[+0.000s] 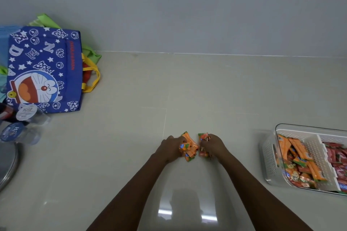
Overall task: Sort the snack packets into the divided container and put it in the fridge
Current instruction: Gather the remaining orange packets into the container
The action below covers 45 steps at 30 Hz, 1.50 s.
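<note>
Both hands, left hand (171, 147) and right hand (212, 145), grasp orange packets (188, 146); next, carry them to the container (270, 155) on the right.

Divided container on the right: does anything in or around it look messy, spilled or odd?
Nothing looks spilled or damaged. The divided container holds orange packets in its left compartment and red packets in the next. Both sorts lie in loose jumbles. The left hand and right hand grip more orange packets nearby.

Glossy pale tiled floor (131, 155) meets a plain grey wall (187, 5), reflecting light.
</note>
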### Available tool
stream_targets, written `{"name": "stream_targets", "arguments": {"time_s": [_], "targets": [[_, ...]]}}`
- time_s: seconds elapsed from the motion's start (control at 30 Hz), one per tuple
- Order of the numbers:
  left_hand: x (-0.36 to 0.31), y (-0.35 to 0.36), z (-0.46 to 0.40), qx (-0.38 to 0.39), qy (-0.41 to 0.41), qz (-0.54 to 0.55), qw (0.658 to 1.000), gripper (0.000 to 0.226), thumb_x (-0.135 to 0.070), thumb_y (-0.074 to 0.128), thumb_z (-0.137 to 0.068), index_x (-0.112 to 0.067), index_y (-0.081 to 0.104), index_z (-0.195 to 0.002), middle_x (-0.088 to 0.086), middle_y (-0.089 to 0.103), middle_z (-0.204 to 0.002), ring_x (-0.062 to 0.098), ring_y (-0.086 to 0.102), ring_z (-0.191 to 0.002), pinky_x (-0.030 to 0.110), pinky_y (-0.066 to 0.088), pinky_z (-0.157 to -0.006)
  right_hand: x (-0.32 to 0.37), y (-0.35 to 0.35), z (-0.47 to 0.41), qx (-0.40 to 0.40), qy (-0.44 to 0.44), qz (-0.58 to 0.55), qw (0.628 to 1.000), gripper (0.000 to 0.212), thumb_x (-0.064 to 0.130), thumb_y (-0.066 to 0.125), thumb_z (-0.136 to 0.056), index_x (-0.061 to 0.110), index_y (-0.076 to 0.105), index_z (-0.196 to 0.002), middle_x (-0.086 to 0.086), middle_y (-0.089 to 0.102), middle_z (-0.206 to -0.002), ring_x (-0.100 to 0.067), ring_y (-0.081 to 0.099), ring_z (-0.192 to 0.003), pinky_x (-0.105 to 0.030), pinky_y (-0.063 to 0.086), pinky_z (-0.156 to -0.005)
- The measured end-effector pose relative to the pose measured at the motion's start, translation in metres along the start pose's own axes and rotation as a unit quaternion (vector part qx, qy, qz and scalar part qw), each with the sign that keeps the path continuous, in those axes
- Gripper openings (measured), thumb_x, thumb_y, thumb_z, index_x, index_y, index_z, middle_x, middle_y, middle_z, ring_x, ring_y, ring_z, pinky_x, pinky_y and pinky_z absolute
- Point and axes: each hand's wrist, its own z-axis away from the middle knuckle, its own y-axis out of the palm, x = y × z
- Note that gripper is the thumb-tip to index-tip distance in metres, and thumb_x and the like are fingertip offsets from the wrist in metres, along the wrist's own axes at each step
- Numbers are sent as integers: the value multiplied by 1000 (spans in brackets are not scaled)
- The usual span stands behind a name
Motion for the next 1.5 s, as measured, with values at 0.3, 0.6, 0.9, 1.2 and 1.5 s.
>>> {"name": "stream_targets", "arguments": {"time_s": [0.3, 0.6, 0.9, 1.2, 1.5], "targets": [[30, 24, 21, -174, 32, 78, 981, 30, -50, 58, -81, -20, 55, -75, -3, 56, -77, 20, 52, -74, 26, 25, -64, 21, 6, -9, -16, -44, 37, 998, 31, 25, 72, -79, 11, 58, -102, 0, 60, -91, -18, 59, -85, -28, 44, -74], [21, 23, 29, -175, -21, 171, 969, 30, -20, 60, -89, -24, 56, -118, 5, 60, -97, 13, 46, -91, 23, 38, -70, 17, 22, -6, -1, -45, 147, 988, 15, 20, 63, -77, 14, 52, -68, -6, 61, -73, -22, 57, -71, -31, 44, -64], [1, 39, 19, -144, -55, 127, 980, 38, -35, 63, -89, -26, 39, -61, 0, 52, -66, 18, 44, -65, 22, 30, -61, -7, -44, 75, 43, 13, -167, 985, 9, 8, 55, -91, 9, 58, -82, -9, 63, -72, -17, 56, -63, -27, 47, -60], [-147, 18, 62, -37, -19, 531, 846, 8, -25, 60, -94, -24, 63, -101, -4, 66, -92, 9, 54, -80, 22, 41, -70, -21, -140, 162, -53, -45, -307, 949, 15, 15, 54, -95, 4, 61, -102, -15, 74, -91, -14, 71, -75, -23, 51, -61], [-257, 23, 70, -52, -9, 494, 868, 7, -27, 58, -94, -21, 61, -97, 2, 66, -91, 10, 57, -75, 22, 42, -62, -69, -231, 125, -144, -12, -92, 985, 16, 13, 56, -87, 7, 68, -96, -17, 70, -100, -32, 65, -93, -40, 52, -86]]}}
